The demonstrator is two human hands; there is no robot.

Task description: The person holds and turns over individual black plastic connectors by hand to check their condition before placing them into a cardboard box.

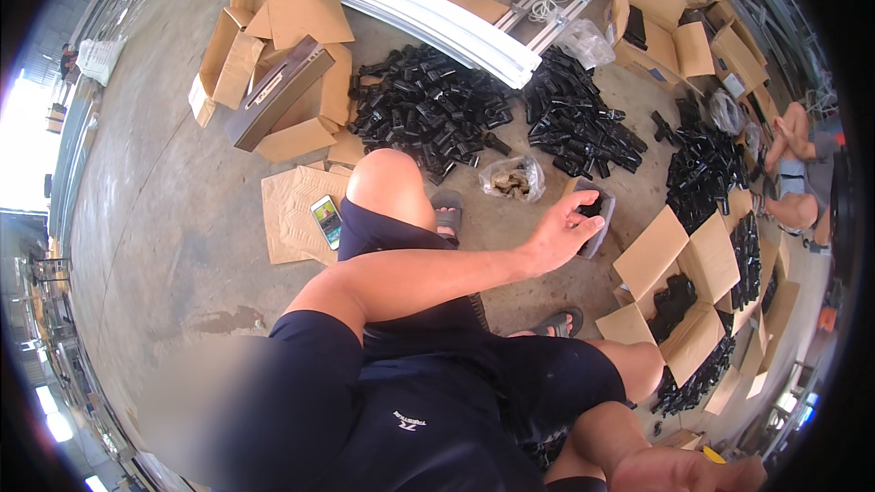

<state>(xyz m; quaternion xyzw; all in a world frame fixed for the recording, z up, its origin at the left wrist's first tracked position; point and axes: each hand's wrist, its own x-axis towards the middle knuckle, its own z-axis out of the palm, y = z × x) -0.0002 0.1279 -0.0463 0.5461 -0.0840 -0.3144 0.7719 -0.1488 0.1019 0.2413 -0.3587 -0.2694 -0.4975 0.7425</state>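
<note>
My left hand (562,235) reaches over a small grey tray (595,244) on the floor. Its thumb and fingers are apart at the tray's mouth, with small dark pieces showing between them. At the lower right edge, my right hand (670,470) is partly cut off, its fingers curled; a bit of something yellow (713,456) shows beside them, too little to name. A clear plastic bag (512,179) with brown pieces lies left of the tray. Beyond it spread heaps of black plastic parts (424,109). An open cardboard box (649,257) with black parts stands right of the tray.
A phone (326,221) lies on flattened cardboard (290,217) at left. Opened cartons (301,14) and long white metal profiles (410,9) lie at the far side. More black parts (697,173) and another seated person (795,164) are at right.
</note>
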